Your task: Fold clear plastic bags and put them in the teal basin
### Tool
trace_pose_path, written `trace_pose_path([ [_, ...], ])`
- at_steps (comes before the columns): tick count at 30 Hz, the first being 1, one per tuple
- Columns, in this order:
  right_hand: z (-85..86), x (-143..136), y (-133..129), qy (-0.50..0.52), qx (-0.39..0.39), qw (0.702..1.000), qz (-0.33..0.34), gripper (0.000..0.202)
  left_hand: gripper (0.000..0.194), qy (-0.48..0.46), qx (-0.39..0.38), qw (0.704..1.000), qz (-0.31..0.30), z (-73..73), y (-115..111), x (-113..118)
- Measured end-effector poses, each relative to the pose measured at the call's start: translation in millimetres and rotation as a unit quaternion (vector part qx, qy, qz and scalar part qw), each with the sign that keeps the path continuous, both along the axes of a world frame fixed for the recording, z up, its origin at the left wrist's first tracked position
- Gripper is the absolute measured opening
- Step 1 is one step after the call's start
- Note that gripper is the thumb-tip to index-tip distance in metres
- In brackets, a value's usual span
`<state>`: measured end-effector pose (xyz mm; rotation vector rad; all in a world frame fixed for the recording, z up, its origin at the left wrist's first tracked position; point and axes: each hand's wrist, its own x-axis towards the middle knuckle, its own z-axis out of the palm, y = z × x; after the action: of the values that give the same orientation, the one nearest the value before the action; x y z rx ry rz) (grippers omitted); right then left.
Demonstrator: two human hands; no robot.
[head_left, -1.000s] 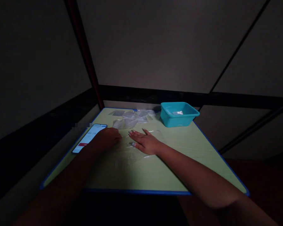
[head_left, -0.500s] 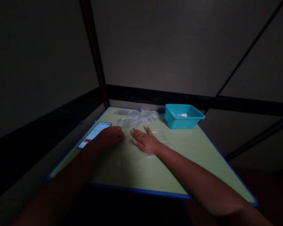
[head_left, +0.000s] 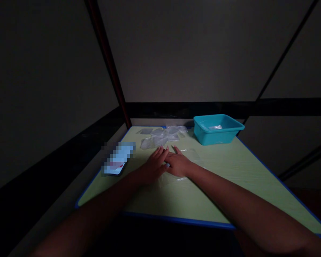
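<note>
Both hands rest together near the middle of the table. My left hand [head_left: 155, 165] is open, fingers stretched forward, its fingertips and thumb meeting my right hand. My right hand [head_left: 178, 163] lies flat and open on a clear plastic bag [head_left: 194, 156], whose edges show beside the palm and below the wrist. Just past the fingertips is a loose pile of clear plastic bags [head_left: 162, 137]. Part of the bag under the hands is hidden, and its outline is faint against the tabletop.
A turquoise plastic basket [head_left: 218, 136] stands at the back right, with something clear and shiny inside. A phone [head_left: 120, 159] with a lit screen lies at the left edge. The pale green table [head_left: 187, 208] has a blue rim, and walls stand behind and to the left.
My left hand has moved right, from a closed shape beside the bag to open fingers against my right hand. The right hand stays flat on the bag. The view has shifted slightly.
</note>
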<state>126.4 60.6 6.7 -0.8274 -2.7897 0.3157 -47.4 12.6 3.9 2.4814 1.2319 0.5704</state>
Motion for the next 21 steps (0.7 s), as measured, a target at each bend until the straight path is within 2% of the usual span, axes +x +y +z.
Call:
trace_pose_path([
  [10,-1.6,-2,0,0.019,-0.014,1.0,-0.002,0.064,0.072,0.038,-0.024,0.999,0.025,5.3,-7,0],
  [13,-0.8,-2,0,0.015,-0.025,1.0,-0.001,0.066,0.069,0.058,-0.019,0.997,0.048,0.0,-7,0],
  [18,-1.8,-2,0,0.024,-0.02,1.0,-0.002,0.063,0.066,0.055,-0.004,0.991,0.124,-5.4,-6,5],
  [21,-2.3,-1,0,0.034,-0.014,0.999,-0.001,0.06,0.065,0.036,0.001,0.992,0.125,-2.5,-5,6],
])
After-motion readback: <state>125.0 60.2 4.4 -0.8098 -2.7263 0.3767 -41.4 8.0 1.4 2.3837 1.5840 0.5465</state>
